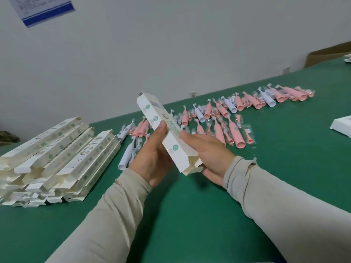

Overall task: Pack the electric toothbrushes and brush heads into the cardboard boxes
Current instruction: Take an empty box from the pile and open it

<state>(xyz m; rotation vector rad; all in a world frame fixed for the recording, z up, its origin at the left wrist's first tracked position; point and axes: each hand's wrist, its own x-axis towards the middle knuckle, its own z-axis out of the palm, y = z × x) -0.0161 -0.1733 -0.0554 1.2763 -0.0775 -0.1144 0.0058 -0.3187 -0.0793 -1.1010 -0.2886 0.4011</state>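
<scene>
A long white cardboard box (167,135) with green print is held tilted above the green table (190,215). Its near end flaps hang open. My left hand (152,156) grips the box from the left, thumb on its top face. My right hand (207,149) holds the box from the right, fingers curled under the open end. Behind the box, several pink and lilac electric toothbrushes (233,128) lie in a loose row. Small bagged brush heads (247,132) lie among them.
A pile of several flat white boxes (57,156) lies at the left on the table. A white tray or box (341,126) sits at the right edge. A brown carton (326,54) stands at the far right, against the white wall.
</scene>
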